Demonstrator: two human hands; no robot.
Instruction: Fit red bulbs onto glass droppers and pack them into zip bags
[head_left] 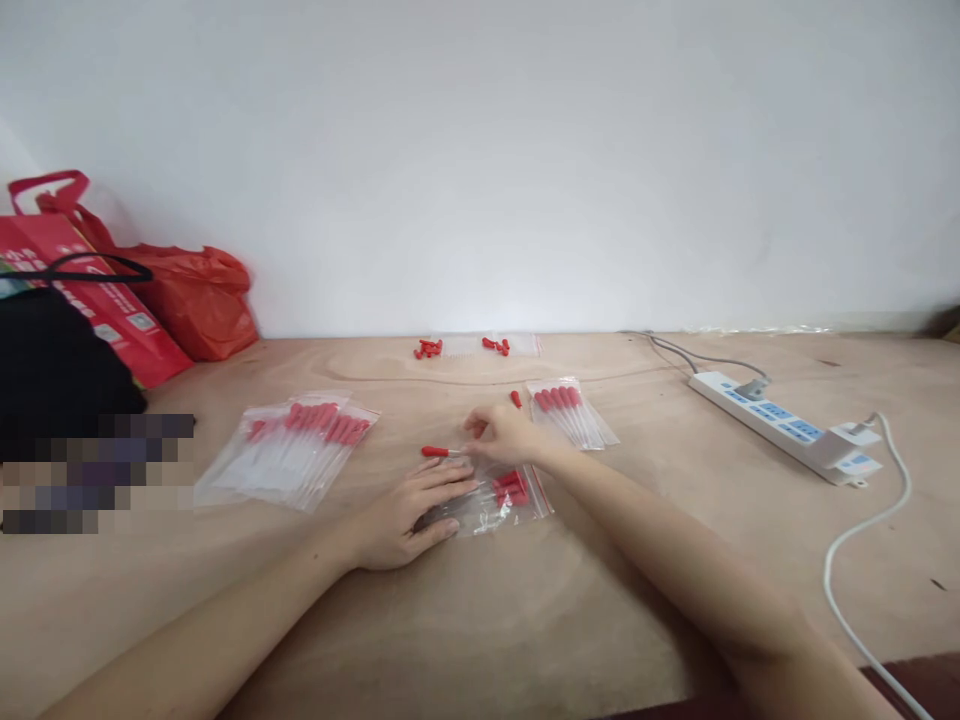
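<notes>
My left hand (412, 510) lies with its fingers spread on a clear zip bag (480, 515) that holds several red-bulbed droppers (511, 489). Just above that bag my right hand (499, 435) is closed in a pinch; what its fingertips hold is too small to make out. A single dropper with a red bulb (435, 452) lies between the hands, its clear stem running toward my right fingertips. Beyond my right hand is a loose red bulb (516, 399). Filled bags of droppers lie at the left (289, 455) and at the right (571, 412).
Near the wall are small red bulbs (429, 349) and a flat clear bag (525, 345). A white power strip (780, 425) with a white cable (829, 560) lies at the right. Red bags (202, 300) and a black item (67, 370) stand at the far left.
</notes>
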